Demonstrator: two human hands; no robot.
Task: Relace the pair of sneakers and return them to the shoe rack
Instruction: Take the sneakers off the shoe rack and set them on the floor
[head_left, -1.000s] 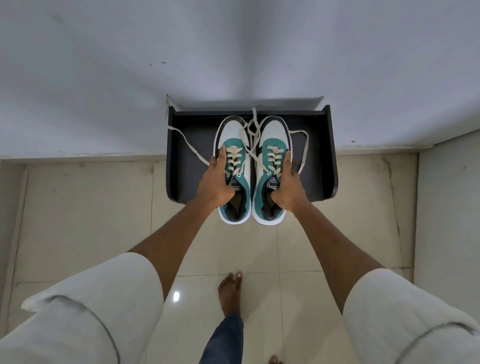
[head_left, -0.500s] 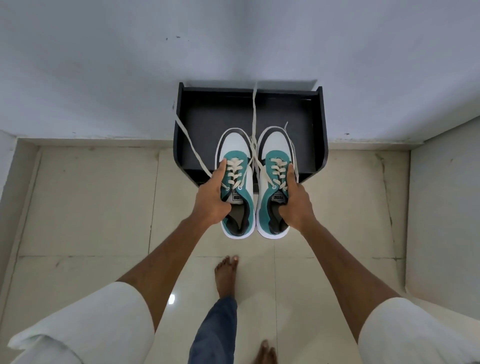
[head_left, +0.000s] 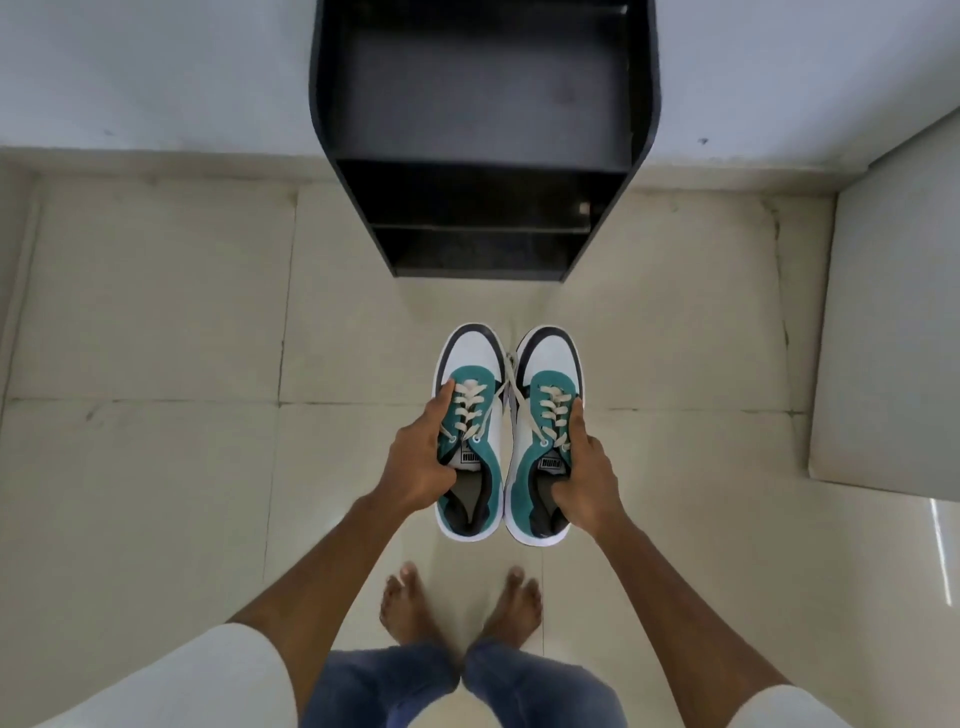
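Sneakers come as a pair, white with teal panels, black trim and cream laces, held side by side in the air above the tiled floor (head_left: 156, 322), toes pointing away from the person. The left sneaker (head_left: 470, 431) is gripped by the left hand (head_left: 418, 462), whose thumb lies along the outer side of the lacing while the fingers curl under the collar. The right sneaker (head_left: 545, 436) is gripped the same way by the right hand (head_left: 587, 467), thumb up along the outer edge of the laces, fingers hooked into the opening. Both hands are closed firmly on their shoes. A loose lace end (head_left: 511, 371) hangs in the gap between the two toes.

Ahead stands the black shoe rack (head_left: 483, 150) against the pale wall (head_left: 156, 67), its shelves showing dark and open; the sneakers hang well short of it, nearer the person. Below the shoes, two bare feet (head_left: 462, 603) stand on the tiles under blue jeans (head_left: 462, 686), with white sleeves (head_left: 208, 680) at the lower corners.
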